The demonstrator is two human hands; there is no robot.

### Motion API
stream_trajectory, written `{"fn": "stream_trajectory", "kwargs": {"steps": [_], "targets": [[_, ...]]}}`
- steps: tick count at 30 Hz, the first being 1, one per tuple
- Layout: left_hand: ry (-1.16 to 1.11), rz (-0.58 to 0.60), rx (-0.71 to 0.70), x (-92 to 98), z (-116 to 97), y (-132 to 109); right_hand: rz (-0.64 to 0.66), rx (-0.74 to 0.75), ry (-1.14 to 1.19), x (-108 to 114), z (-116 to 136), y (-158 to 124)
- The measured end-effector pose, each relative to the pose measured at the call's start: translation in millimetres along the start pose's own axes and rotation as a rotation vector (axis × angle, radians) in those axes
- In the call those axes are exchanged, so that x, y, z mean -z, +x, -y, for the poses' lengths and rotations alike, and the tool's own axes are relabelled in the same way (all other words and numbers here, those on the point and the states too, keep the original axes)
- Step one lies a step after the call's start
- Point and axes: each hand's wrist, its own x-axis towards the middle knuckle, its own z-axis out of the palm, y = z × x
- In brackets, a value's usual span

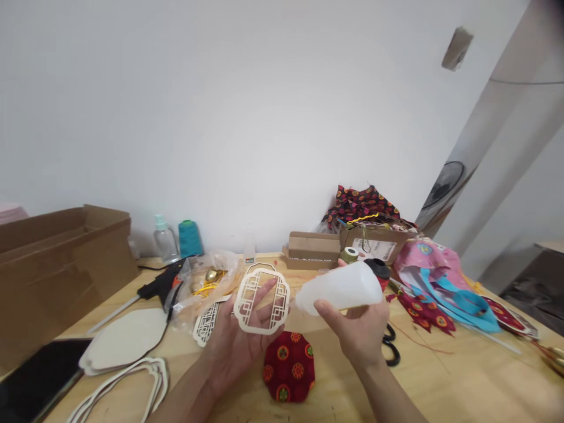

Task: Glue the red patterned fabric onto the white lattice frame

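My left hand [240, 343] holds up a pale openwork lattice panel [263, 330] with a scalloped outline; its fingers show through the gaps. In my right hand [361, 335] is a translucent white squeeze bottle [346, 285], gripped round the body and tilted on its side. The bottle's narrow end points left at the panel, close to its right edge; I cannot tell whether they touch. Below and between my hands, a dark red patterned fabric-covered piece [288, 367] lies flat on the wooden table [335, 388]. Another lattice panel [206, 323] lies behind my left wrist.
At left are a cardboard box [66, 276], a glue gun [161, 282], pale scalloped boards [126, 341], thin frames [154, 382] and a black tablet-like slab [39, 376]. Teal thread [189, 238] stands behind. Black-handled scissors [390, 346] and pink-and-blue fabric [432, 276] lie right.
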Motion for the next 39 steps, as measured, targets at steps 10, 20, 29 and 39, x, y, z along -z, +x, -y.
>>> {"fn": "stream_trajectory", "kwargs": {"steps": [10,20,29,39], "targets": [[0.002,-0.003,-0.012,0.2,-0.6,0.5,0.022,-0.05,0.005,-0.5,2.2,0.4],[0.004,0.027,-0.006,1.9,0.2,-0.1,-0.032,-0.059,-0.042,-0.1,0.7,1.1],[-0.004,0.035,-0.023,0.9,-3.3,3.0,-0.003,-0.085,0.008,0.1,2.2,-1.0],[-0.025,0.02,-0.003,1.5,-2.7,1.0,0.044,-0.136,0.071,0.0,1.2,-1.9]]}}
